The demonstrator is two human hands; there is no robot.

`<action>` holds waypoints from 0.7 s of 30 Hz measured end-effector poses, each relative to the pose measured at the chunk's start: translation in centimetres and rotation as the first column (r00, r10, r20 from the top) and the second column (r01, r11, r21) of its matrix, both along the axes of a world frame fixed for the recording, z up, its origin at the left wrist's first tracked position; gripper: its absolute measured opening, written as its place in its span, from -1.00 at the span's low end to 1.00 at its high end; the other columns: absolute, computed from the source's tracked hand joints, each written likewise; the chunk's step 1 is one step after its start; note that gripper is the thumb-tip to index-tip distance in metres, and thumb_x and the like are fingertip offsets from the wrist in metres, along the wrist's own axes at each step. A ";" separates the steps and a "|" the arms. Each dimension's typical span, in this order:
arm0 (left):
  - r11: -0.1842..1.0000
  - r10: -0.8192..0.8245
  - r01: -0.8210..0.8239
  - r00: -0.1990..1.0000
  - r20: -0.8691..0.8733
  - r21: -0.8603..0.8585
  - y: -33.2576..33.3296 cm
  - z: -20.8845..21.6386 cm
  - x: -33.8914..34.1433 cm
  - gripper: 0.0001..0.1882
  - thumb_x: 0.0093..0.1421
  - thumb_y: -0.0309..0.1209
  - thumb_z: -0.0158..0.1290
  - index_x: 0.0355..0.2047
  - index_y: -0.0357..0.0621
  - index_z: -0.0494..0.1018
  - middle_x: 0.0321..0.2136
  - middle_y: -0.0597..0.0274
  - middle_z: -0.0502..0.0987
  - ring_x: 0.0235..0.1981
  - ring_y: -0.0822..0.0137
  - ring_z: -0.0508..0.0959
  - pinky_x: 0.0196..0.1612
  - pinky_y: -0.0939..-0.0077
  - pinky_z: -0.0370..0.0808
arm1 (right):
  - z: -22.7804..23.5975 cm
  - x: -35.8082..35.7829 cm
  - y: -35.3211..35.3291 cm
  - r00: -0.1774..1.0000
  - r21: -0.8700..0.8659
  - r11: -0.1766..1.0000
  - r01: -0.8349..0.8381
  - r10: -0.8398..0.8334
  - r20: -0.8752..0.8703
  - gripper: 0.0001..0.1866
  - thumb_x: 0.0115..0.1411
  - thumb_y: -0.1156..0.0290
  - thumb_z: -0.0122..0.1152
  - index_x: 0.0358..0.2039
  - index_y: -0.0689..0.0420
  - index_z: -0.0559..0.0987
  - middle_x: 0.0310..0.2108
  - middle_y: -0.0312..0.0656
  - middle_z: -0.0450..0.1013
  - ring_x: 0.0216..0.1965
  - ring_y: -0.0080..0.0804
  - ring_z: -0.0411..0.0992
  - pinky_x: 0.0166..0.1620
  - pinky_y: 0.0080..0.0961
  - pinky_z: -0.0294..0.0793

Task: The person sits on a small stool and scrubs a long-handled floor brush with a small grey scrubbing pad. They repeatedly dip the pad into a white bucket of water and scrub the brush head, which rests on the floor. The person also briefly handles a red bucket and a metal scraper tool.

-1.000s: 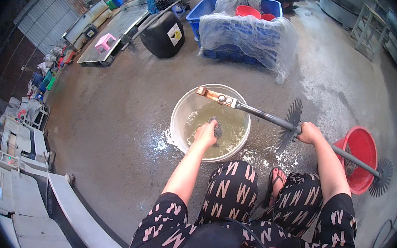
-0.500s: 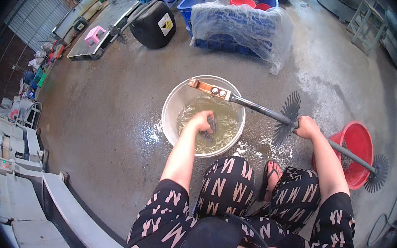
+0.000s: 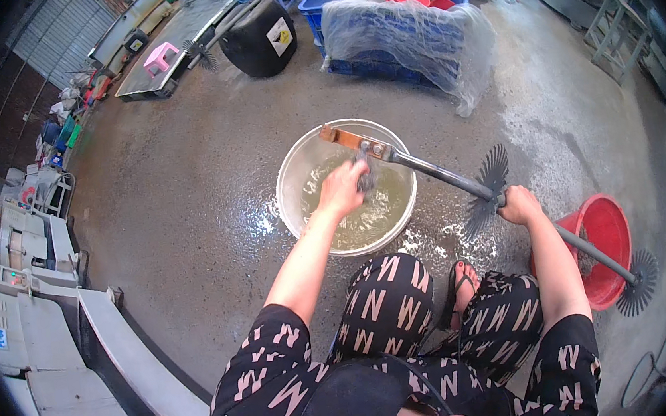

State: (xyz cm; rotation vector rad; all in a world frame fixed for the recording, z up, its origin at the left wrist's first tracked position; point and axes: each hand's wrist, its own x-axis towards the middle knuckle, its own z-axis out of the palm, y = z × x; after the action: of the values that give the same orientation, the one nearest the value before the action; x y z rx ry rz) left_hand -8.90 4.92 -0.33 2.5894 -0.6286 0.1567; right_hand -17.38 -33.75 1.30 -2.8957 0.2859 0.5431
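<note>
My right hand is closed around a long dark rod, just beside a fan-like finned disc on it. A second finned disc sits toward the rod's lower right end. The rod's other end carries a copper-coloured bar with two bolts, held over a round white tub of murky water. My left hand is closed on a dark grey scouring pad, somewhat blurred, close under the copper bar and above the water.
A red bucket stands under the rod at my right. Farther off are a black plastic drum, a pink stool and a blue crate draped with clear sheeting. Grey machinery lines the left. Wet concrete floor surrounds the tub.
My left hand has risen from the water with the scouring pad, up to the copper bar. My right hand keeps its hold on the rod, nearly in place.
</note>
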 end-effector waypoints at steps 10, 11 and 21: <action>0.982 0.057 -0.018 0.976 0.208 -0.187 -2.9 2.9 4.2 -0.57 -0.22 -0.55 0.22 -0.29 -0.06 0.36 -0.34 0.11 0.45 -0.19 0.03 0.49 -0.16 0.21 0.44 | 0.8 -0.2 1.1 1.000 0.001 1.000 0.003 -0.003 -0.013 -0.69 -0.13 0.26 0.26 -0.40 0.21 0.62 -0.29 0.11 0.51 -0.18 -0.02 0.49 -0.08 -0.20 0.47; 0.980 0.054 -0.013 0.978 0.199 -0.199 -2.9 2.3 3.4 -0.58 -0.21 -0.54 0.22 -0.29 -0.04 0.36 -0.34 0.10 0.45 -0.20 0.02 0.49 -0.17 0.19 0.44 | 0.8 0.0 0.9 1.000 -0.010 1.000 0.010 -0.010 -0.023 -0.69 -0.13 0.26 0.26 -0.40 0.21 0.62 -0.29 0.10 0.51 -0.17 -0.02 0.49 -0.07 -0.20 0.47; 0.918 0.230 -0.017 0.837 -0.496 0.397 2.4 -4.4 0.4 -0.36 -0.27 -0.55 0.27 -0.08 0.02 0.38 -0.16 0.08 0.51 -0.08 0.07 0.51 -0.08 0.23 0.47 | -1.0 0.0 -0.5 0.998 -0.039 0.998 -0.040 0.041 0.036 -0.66 -0.18 0.24 0.27 -0.39 0.18 0.61 -0.33 0.09 0.52 -0.21 0.02 0.49 -0.10 -0.16 0.48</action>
State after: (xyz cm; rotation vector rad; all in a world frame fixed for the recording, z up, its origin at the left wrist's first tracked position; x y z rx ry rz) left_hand -8.52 7.33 -4.78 2.8447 -0.2923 -0.7006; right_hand -17.35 -34.24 0.29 -2.9510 0.2355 0.4951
